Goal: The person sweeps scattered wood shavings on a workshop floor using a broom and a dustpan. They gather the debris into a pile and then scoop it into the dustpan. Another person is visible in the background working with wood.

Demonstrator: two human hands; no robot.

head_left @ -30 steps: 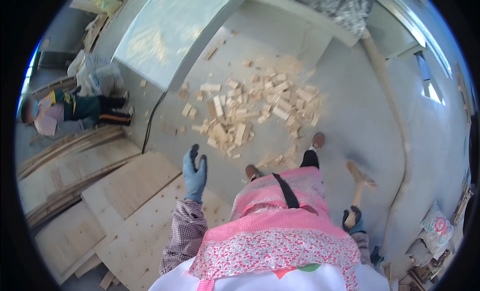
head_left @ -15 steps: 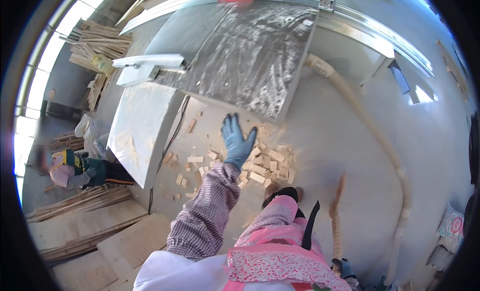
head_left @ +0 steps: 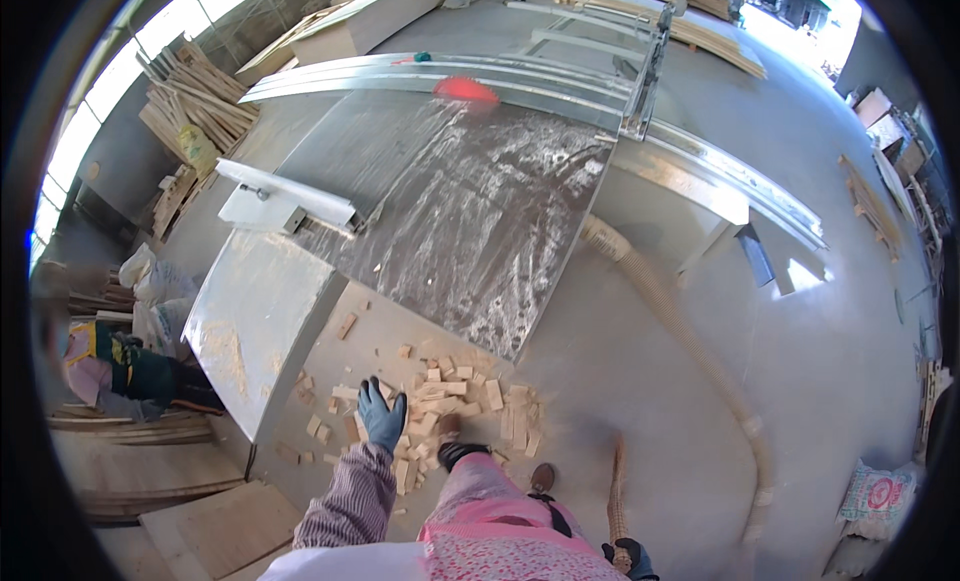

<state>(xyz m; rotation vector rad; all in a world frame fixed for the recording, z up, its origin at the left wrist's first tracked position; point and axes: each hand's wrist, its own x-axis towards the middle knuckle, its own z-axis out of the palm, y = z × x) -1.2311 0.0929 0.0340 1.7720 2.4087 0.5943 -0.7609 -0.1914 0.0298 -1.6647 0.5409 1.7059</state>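
My left hand [head_left: 382, 416], in a blue-grey glove, hangs with fingers stretched and thumb apart, holding nothing. In the picture it lies over the scattered wood offcuts [head_left: 445, 389] on the floor. At the lower edge, my gloved right hand [head_left: 630, 558] is closed around a long, narrow brown brush-like tool [head_left: 618, 486]. Its far end is blurred, so its exact kind is unclear. Ahead stands a table saw [head_left: 480, 216] with a dark, sawdust-streaked top and a red blade guard [head_left: 466, 90] at its far side. A metal fence [head_left: 288, 193] crosses its left part.
A pale side table [head_left: 255, 316] adjoins the saw on the left. From the saw's right side, a ribbed hose [head_left: 690, 331] curves over the floor. Stacked boards [head_left: 215, 531] lie at lower left, near another person [head_left: 130, 366]. A printed sack [head_left: 875, 496] stands at right.
My view has tilted up, showing more beyond the saw. My open left hand has moved away from the saw's front edge, down and left. My right hand keeps hold of the brush-like tool.
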